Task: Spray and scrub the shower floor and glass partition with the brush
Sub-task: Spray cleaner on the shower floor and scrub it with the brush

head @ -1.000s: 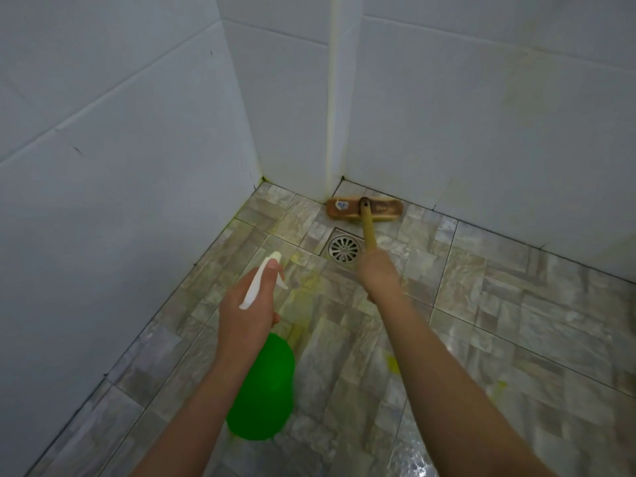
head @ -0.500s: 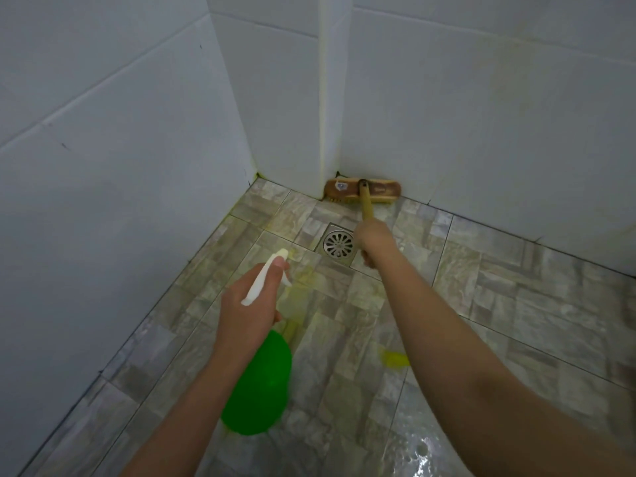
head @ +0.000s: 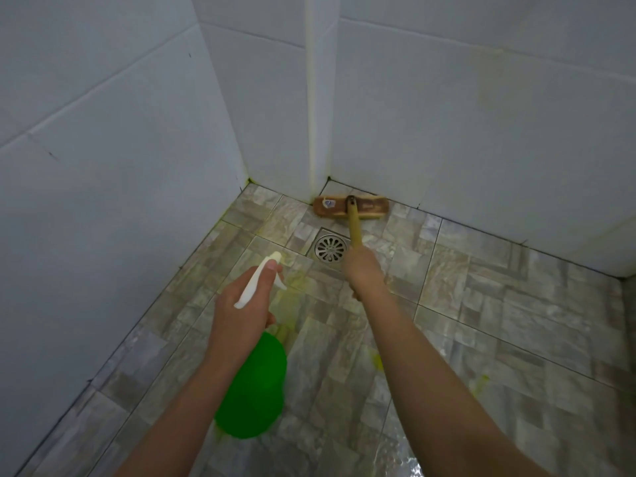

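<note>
- The shower floor (head: 499,321) is laid in grey-brown stone-pattern tiles, and it shines wet near the bottom edge of the view.
- White tiled walls (head: 103,166) close it in on the left and at the back, and a pale upright strip (head: 318,98) runs down the far corner.
- A round metal drain (head: 330,248) sits in the floor close to that corner.
- Yellow-green smears (head: 377,361) mark the tiles between the two forearms and along the foot of the left wall.
- The brush (head: 351,208) has a flat wooden head that lies on the floor against the base of the back wall, just beyond the drain. Its handle slants back toward the person.
- The right hand (head: 364,273) is curled round the lower end of that handle, beside the drain, with the arm stretched out.
- The left hand (head: 241,311) grips the neck of a green spray bottle (head: 254,387). Its thumb lies along the white spray head, and the nozzle points toward the corner.
- The bottle hangs below the left hand, above the floor, well short of the brush head.
</note>
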A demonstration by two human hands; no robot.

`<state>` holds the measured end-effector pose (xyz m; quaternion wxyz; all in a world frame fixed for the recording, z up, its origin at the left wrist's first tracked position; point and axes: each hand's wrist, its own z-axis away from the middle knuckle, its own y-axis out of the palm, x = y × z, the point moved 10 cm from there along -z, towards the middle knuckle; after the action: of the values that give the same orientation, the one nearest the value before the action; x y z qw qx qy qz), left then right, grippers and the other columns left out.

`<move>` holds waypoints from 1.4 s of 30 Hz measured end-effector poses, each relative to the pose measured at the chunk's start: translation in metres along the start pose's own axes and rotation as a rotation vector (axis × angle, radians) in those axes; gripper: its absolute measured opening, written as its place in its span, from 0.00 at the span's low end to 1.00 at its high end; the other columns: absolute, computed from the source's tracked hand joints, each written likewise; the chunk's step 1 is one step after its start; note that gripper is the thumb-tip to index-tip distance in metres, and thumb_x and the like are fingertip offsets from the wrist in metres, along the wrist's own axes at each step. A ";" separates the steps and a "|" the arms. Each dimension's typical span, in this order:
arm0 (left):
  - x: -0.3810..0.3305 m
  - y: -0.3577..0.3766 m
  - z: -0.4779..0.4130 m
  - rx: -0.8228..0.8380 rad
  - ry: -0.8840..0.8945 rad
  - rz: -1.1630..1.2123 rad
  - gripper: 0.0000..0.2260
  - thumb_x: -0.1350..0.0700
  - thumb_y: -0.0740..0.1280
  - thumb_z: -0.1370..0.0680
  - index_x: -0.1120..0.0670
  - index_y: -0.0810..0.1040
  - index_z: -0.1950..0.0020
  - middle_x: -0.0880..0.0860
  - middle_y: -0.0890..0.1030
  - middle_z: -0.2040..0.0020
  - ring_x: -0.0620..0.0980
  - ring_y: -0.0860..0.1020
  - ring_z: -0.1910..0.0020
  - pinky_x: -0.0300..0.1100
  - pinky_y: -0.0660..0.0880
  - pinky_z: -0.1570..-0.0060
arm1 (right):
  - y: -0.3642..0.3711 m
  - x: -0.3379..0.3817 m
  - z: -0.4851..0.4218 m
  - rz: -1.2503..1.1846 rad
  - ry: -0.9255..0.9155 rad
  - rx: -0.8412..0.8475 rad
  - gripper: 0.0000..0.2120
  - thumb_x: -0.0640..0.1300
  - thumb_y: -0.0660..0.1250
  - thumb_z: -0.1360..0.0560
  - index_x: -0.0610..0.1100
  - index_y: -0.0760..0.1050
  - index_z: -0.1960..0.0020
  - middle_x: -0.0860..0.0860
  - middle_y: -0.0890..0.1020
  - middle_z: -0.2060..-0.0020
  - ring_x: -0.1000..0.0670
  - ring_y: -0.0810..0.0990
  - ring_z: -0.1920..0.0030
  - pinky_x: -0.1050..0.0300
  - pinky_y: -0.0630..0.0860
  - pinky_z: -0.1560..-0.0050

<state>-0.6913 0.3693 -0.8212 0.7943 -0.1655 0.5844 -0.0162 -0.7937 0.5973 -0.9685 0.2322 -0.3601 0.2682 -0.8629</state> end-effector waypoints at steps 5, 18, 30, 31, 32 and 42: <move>0.001 0.002 0.000 0.010 -0.017 -0.004 0.14 0.44 0.62 0.18 0.49 0.85 0.49 0.50 0.74 0.72 0.40 0.72 0.78 0.28 0.68 0.76 | -0.012 0.053 -0.023 -0.346 0.013 0.173 0.13 0.39 0.53 0.19 0.40 0.70 0.60 0.47 0.71 0.69 0.52 0.69 0.72 0.61 0.70 0.78; 0.002 -0.025 -0.012 -0.103 0.012 0.011 0.12 0.39 0.61 0.19 0.38 0.83 0.51 0.52 0.85 0.54 0.48 0.75 0.70 0.29 0.71 0.73 | 0.064 0.038 -0.046 -0.684 0.096 -0.010 0.23 0.54 0.51 0.17 0.42 0.66 0.66 0.46 0.70 0.73 0.47 0.69 0.75 0.55 0.69 0.72; 0.015 -0.016 -0.021 -0.082 -0.044 0.022 0.15 0.39 0.60 0.19 0.42 0.84 0.47 0.50 0.83 0.58 0.42 0.75 0.74 0.27 0.70 0.74 | 0.078 0.015 -0.029 -0.663 0.120 0.032 0.23 0.55 0.52 0.18 0.42 0.67 0.66 0.45 0.70 0.74 0.47 0.69 0.76 0.53 0.69 0.72; 0.015 -0.013 -0.021 -0.074 -0.037 0.019 0.14 0.40 0.60 0.19 0.42 0.84 0.48 0.50 0.83 0.57 0.43 0.75 0.74 0.28 0.71 0.73 | 0.074 0.015 -0.028 -0.651 0.130 0.049 0.23 0.55 0.51 0.18 0.41 0.67 0.64 0.45 0.70 0.74 0.47 0.69 0.76 0.53 0.69 0.72; 0.013 -0.010 -0.020 -0.060 -0.027 0.015 0.14 0.41 0.60 0.18 0.43 0.84 0.49 0.52 0.83 0.58 0.45 0.75 0.72 0.28 0.71 0.73 | 0.066 0.018 -0.034 -0.641 0.127 0.067 0.22 0.54 0.51 0.17 0.41 0.67 0.63 0.45 0.70 0.74 0.47 0.68 0.76 0.54 0.68 0.73; 0.013 0.011 -0.019 0.028 -0.020 0.002 0.16 0.44 0.62 0.18 0.51 0.86 0.47 0.54 0.84 0.56 0.46 0.75 0.70 0.30 0.71 0.74 | 0.040 -0.006 -0.017 -0.511 0.012 0.158 0.22 0.56 0.52 0.18 0.40 0.74 0.53 0.45 0.69 0.75 0.47 0.68 0.80 0.56 0.68 0.76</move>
<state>-0.7070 0.3722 -0.8410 0.8022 -0.1538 0.5764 -0.0218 -0.7943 0.5760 -1.0073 0.0327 -0.3918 0.1017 -0.9138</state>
